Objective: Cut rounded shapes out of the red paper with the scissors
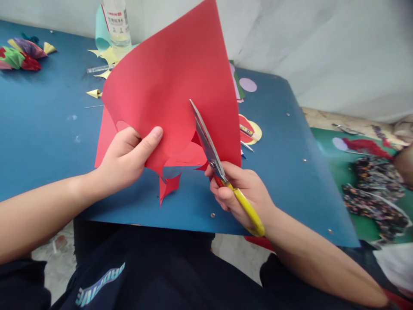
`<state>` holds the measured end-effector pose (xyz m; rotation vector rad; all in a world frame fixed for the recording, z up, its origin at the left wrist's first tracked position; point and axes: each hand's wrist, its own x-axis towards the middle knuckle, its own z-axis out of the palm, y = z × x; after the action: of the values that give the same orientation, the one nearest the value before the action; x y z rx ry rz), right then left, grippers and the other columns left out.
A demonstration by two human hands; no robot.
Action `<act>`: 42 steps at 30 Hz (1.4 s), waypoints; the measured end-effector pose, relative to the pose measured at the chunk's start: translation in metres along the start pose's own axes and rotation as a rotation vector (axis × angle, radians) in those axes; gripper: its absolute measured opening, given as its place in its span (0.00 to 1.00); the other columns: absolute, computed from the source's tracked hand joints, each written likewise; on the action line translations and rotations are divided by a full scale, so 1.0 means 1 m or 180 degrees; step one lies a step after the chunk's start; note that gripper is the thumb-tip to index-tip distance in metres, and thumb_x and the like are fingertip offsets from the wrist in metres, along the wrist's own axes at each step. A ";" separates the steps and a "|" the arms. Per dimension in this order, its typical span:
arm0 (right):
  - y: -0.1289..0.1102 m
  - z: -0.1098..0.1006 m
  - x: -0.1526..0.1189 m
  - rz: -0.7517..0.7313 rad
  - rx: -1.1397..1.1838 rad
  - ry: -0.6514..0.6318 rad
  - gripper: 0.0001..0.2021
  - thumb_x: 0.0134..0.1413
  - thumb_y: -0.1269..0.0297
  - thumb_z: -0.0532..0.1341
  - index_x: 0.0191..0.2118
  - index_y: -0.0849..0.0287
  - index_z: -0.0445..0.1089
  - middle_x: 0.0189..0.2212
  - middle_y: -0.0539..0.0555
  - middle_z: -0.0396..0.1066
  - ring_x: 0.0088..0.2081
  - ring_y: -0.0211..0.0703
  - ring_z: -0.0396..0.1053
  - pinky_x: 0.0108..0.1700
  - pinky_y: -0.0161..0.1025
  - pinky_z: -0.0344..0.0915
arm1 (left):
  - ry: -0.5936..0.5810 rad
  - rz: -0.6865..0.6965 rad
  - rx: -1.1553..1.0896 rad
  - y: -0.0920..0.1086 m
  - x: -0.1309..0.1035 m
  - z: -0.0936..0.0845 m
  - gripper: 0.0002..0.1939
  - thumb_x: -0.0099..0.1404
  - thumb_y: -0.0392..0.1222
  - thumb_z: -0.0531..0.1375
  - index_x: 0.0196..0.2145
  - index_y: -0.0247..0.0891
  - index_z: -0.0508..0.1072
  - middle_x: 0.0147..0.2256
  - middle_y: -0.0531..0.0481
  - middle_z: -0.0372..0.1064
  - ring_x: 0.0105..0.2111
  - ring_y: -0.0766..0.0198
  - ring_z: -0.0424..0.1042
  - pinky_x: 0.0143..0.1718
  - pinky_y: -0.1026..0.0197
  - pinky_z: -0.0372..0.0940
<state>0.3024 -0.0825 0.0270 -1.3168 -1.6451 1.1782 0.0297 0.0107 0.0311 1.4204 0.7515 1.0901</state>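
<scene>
A large red paper sheet (171,73) stands tilted above the blue table, its lower edge cut into curves. My left hand (125,157) pinches it near the lower left, thumb in front and the other fingers partly hidden. In my right hand (240,189) are yellow-handled scissors (250,211), pointing up and left, with the blades lying close together across the sheet's lower right. Below the sheet, between my hands, a small pointed red scrap (169,186) hangs over the table. More red paper (105,137) lies behind and under the raised sheet.
Blue table (48,146) with a clear bottle (118,26) and yellow scraps (109,56) at the back; folded colourful paper (29,51) at far left. Right of the sheet are a lilac oval (248,85) and a red-yellow cutout (254,131). Patterned cloth (377,202) lies on a green table at right.
</scene>
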 end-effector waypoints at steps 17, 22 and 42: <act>0.001 -0.003 -0.002 -0.0176 -0.0153 -0.0088 0.34 0.71 0.26 0.63 0.51 0.58 0.74 0.26 0.45 0.67 0.22 0.36 0.64 0.24 0.35 0.63 | -0.0231 0.0151 0.0520 0.008 0.000 -0.010 0.21 0.81 0.58 0.66 0.45 0.36 0.87 0.39 0.50 0.87 0.37 0.61 0.86 0.35 0.65 0.79; 0.002 -0.003 -0.002 -0.0212 -0.0180 -0.0119 0.34 0.72 0.27 0.63 0.52 0.58 0.74 0.26 0.46 0.68 0.22 0.36 0.64 0.24 0.35 0.63 | -0.0356 0.0282 0.0652 0.014 0.004 -0.012 0.22 0.81 0.59 0.65 0.45 0.36 0.87 0.39 0.50 0.87 0.38 0.61 0.86 0.36 0.65 0.81; -0.003 -0.002 0.000 0.0006 -0.0090 -0.0042 0.36 0.65 0.22 0.66 0.48 0.57 0.74 0.24 0.45 0.66 0.22 0.38 0.62 0.24 0.37 0.61 | -0.0259 0.0106 0.0807 0.016 0.002 -0.015 0.30 0.78 0.64 0.67 0.26 0.39 0.75 0.23 0.53 0.69 0.23 0.68 0.69 0.20 0.66 0.63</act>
<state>0.3028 -0.0820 0.0307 -1.3309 -1.6761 1.1711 0.0151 0.0160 0.0462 1.6863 0.8317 0.9811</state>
